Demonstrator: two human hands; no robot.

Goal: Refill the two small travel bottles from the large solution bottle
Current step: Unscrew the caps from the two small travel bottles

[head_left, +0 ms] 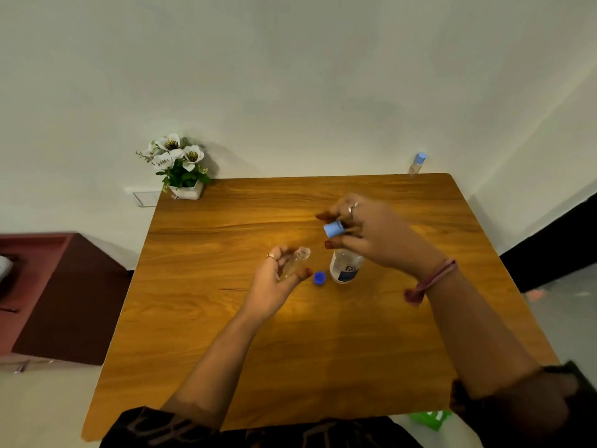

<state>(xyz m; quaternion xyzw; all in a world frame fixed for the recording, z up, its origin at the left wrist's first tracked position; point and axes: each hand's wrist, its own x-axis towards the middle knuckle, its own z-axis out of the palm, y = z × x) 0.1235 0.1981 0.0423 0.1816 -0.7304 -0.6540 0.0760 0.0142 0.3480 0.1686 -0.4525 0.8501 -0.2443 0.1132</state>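
Your left hand (274, 276) is cradling a light, slick open travel bottle (297, 261) mid-tabletop; your right hand (365, 231) is pinching its pale cap (334, 229).

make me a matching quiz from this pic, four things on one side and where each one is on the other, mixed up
Things:
1. light blue cap
2. open small bottle
3. dark blue cap
4. capped small bottle

Places:
A. far right corner of the table
B. in the left hand
C. on the table beside the large bottle
D. in the right hand

Pairs: 1-D, 2-B, 3-C, 4-A
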